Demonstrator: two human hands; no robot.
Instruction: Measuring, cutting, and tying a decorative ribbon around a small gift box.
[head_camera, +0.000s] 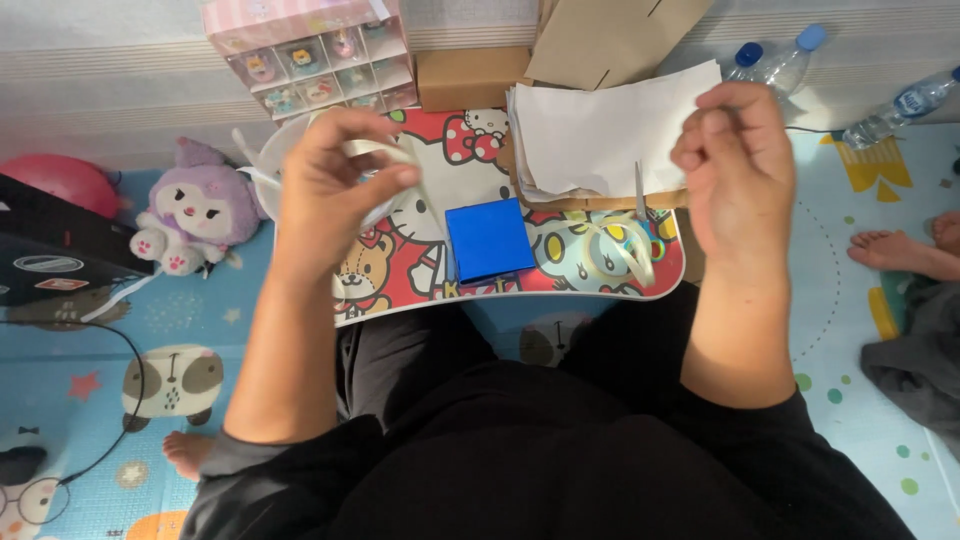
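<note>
Left hand (335, 185) pinches pale ribbon (385, 152); right hand (735, 160) is clenched on its other run. Blue box (488, 238) sits mid-tabletop (400, 270), at 6 o'clock from the papers (600, 130). Step judged: ribbon preparation; wrapping demands steady tension.

Both arms are reaching forward with the sleeves pushed up. The left hand (335, 185) is raised, its fingers (385, 180) curling and pinching together. The right hand (735, 165) is raised too, its fingers (700, 140) bending in and pinching tight.
</note>
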